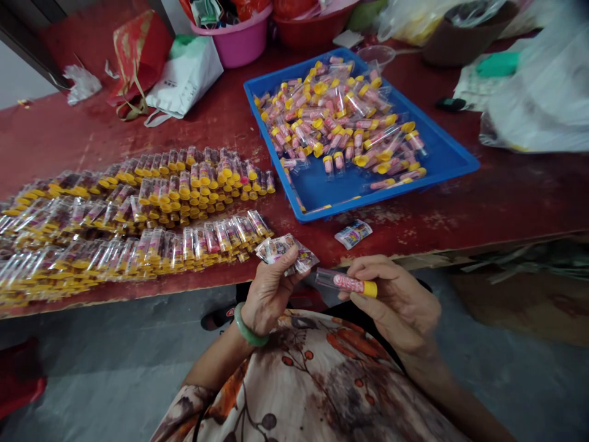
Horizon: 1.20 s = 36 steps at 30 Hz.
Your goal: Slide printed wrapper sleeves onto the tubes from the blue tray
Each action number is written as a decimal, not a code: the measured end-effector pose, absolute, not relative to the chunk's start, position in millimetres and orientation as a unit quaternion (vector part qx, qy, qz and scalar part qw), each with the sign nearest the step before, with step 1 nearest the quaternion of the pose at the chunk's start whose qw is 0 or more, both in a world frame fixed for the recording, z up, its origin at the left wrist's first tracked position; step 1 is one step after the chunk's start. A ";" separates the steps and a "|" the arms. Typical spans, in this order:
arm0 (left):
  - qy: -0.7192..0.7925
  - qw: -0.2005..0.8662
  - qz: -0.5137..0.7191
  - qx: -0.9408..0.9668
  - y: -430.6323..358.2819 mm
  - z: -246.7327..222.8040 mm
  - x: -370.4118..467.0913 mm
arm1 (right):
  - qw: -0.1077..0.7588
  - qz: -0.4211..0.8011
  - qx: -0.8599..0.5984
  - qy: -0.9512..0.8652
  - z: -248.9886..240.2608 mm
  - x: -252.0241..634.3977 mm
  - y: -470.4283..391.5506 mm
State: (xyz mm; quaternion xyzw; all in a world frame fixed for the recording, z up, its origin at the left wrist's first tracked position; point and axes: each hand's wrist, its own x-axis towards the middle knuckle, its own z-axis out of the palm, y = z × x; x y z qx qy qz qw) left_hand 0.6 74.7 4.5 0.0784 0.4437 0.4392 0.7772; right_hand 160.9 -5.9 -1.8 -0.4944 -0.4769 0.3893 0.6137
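My left hand [271, 288], with a green bangle at the wrist, grips a small stack of printed stickers [288, 252]. Between the fingers and thumb of my right hand [391, 294] is a clear tube [347, 283] with a yellow cap and pink-and-white contents. Its clear end points left, towards the stickers. On the table just beyond lies a loose printed packet or sticker [353, 234]. Many similar tubes lie jumbled in a blue tray [317, 190]. Rows of stacked tubes [197, 245] with yellow caps facing me cover the table's left part.
The red table [506, 202] ends just in front of my body. At the back are a white bag [186, 77], a red bag [142, 52], a pink basin [239, 40] and a red basin [308, 27]. Plastic bags [543, 98] lie at the right.
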 end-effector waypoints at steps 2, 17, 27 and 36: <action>0.446 0.785 0.424 0.074 74.8 3.8 0.2 | 0.615 0.382 -0.496 -0.479 -2.6 161.3 -6.2; 0.432 0.791 0.428 0.067 72.4 1.9 -0.7 | 0.635 0.390 -0.499 -0.443 -11.2 159.2 -10.8; 0.431 0.803 0.412 0.019 72.2 3.1 1.8 | 0.619 0.250 -0.524 -0.529 -10.6 151.8 -4.8; 0.418 0.804 0.423 -0.002 70.8 9.3 2.6 | 0.506 0.011 -0.522 -0.686 -27.3 149.5 -17.6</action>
